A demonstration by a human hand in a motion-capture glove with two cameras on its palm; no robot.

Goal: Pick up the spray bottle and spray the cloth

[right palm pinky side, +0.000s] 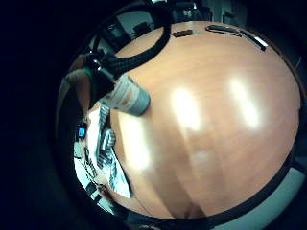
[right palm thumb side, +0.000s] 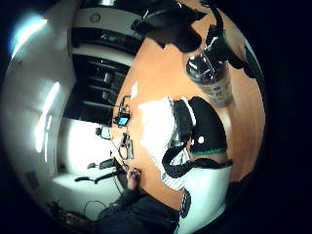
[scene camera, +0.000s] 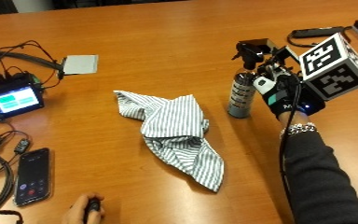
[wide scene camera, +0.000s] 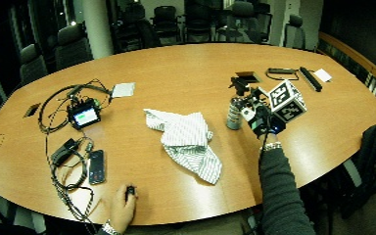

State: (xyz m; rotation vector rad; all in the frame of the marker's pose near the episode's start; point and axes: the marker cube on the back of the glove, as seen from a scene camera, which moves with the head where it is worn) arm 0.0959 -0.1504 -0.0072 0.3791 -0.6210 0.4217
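From the outside view, the gloved right hand is beside the spray bottle, which stands upright on the wooden tabletop; the grip is curled toward the bottle's neck just under the black trigger head, though whether the fingers fully close round it cannot be told from here. The striped cloth lies crumpled at about nine o'clock from the bottle, near but apart from it. To do this step well, I judge the hand should settle round the neck with a finger free for the trigger, lift straight up, then turn the nozzle toward the cloth. The wide outside view shows the same layout: bottle by the hand, cloth toward the middle of the oval tabletop, a small screen and a phone off at nine o'clock. In the thumb-side palm view the bottle is a dark, glossy cylinder with a printed label, and the soft folded cloth lies on the tabletop beyond black straps. The little-finger-side view shows the bottle's labelled body close to the palm, on smooth tabletop with bright reflections, and the cloth past it.
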